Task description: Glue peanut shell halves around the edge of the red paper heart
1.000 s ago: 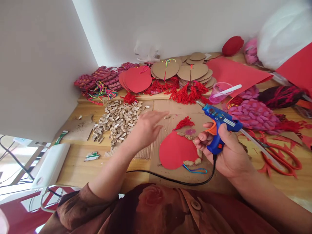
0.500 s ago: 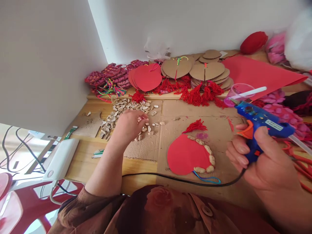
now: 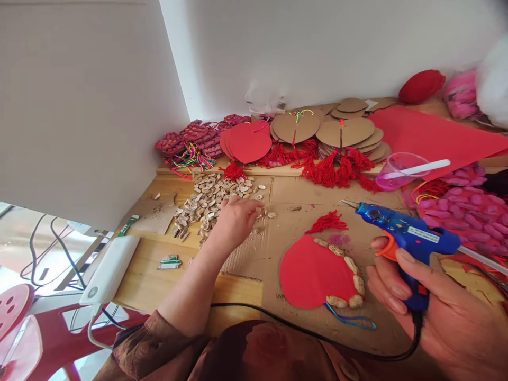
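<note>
In my right hand (image 3: 420, 286) is a blue hot glue gun (image 3: 408, 230) with an orange trigger. Its nozzle points left, above the cardboard and behind a red heart-shaped piece (image 3: 313, 275). Peanut shells (image 3: 350, 264) line the right edge of that heart, which has a red tassel (image 3: 327, 222) at the far end and a blue cord loop (image 3: 353, 320) at the near end. My left hand (image 3: 238, 219) is over the right side of a loose heap of peanut shells (image 3: 214, 196), fingers pinched together. What they hold, if anything, is hidden.
Along the back lie red hearts (image 3: 250, 143), stacked cardboard hearts (image 3: 345, 132) with red tassels, and finished shell-covered pieces (image 3: 198, 137). A pink plastic cup (image 3: 391, 180) stands at right. The gun's black cable (image 3: 286, 323) crosses the near side; a white power strip (image 3: 109, 270) sits left.
My left hand has moved right, toward the edge of the shell heap. The glue gun has come lower and left, its nozzle nearer the red heart. The whole view has shifted slightly.
</note>
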### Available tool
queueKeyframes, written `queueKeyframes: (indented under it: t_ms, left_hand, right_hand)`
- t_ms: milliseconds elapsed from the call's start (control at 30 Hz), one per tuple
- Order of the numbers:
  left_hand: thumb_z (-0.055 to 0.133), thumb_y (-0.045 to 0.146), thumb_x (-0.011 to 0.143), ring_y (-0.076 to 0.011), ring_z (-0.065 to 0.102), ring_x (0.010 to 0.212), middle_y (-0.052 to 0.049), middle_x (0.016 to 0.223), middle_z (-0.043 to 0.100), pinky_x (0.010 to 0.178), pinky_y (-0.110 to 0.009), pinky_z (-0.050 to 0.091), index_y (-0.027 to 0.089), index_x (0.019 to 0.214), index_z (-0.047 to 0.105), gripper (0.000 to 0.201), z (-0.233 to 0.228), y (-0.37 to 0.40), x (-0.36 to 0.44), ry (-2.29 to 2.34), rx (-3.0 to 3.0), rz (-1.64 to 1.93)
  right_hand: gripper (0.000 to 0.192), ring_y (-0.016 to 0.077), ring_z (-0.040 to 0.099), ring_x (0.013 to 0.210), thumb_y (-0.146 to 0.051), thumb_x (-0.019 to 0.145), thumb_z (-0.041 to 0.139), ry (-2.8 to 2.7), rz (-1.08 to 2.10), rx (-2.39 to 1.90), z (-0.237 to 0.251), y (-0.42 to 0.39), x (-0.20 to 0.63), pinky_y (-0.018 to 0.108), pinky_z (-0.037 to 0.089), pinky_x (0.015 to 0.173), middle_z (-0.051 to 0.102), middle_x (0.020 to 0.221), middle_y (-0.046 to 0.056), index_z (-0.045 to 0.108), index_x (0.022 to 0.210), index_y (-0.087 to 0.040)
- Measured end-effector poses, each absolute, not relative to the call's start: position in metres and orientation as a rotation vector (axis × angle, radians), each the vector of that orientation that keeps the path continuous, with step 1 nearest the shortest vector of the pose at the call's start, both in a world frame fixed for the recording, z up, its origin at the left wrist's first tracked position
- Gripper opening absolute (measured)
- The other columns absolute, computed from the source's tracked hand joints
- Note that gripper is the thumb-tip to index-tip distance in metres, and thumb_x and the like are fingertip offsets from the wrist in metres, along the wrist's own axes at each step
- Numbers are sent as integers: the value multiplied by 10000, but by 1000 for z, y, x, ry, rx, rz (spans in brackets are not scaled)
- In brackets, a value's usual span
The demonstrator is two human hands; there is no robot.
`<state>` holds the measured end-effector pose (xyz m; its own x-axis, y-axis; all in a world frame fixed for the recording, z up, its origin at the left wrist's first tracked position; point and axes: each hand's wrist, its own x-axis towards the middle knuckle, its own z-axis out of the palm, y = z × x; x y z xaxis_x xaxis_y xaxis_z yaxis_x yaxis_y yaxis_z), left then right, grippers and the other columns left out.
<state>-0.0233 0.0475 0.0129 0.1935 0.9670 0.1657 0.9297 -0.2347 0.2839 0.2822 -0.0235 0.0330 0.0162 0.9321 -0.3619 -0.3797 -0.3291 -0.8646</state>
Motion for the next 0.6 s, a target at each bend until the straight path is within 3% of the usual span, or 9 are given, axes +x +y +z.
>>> queueKeyframes:
  t_ms: [100,233,433,600]
  left_hand:
    - [528,196,984,-275,656,1061,-68,1110,788,989,-447,474,231,1253,731,338,12,55,-36,1999,2248,687]
    - [447,151,968,-304,656,1066,-123,1110,765,989,-466,494,195,1220,763,407,8,61,-60,2262,2200,533]
    - [451,28,830,-230,664,991,-47,1034,761,961,-390,537,293,1035,833,509,3,61,-60,1975,2287,476]
    - [447,53,860,-250,671,1020,-85,1067,765,1011,-426,521,228,1072,818,462,12,65,-77,2257,2129,695]
  right_hand:
    - [157,148,385,345,-427,795,724,-658,1574,-1205,26,-24,285,259,296,322,430,451,0,721,830,-274]
    - [170,137,352,328,-438,765,731,-607,1647,-1219,17,-28,289,250,231,299,413,459,-1,712,812,-275]
    - [166,157,368,325,-435,756,738,-624,1651,-1231,14,-26,289,324,354,300,438,464,-4,700,860,-311]
    - [161,129,364,322,-430,721,766,-584,1675,-1262,21,-23,282,319,442,327,393,444,-19,684,767,-299]
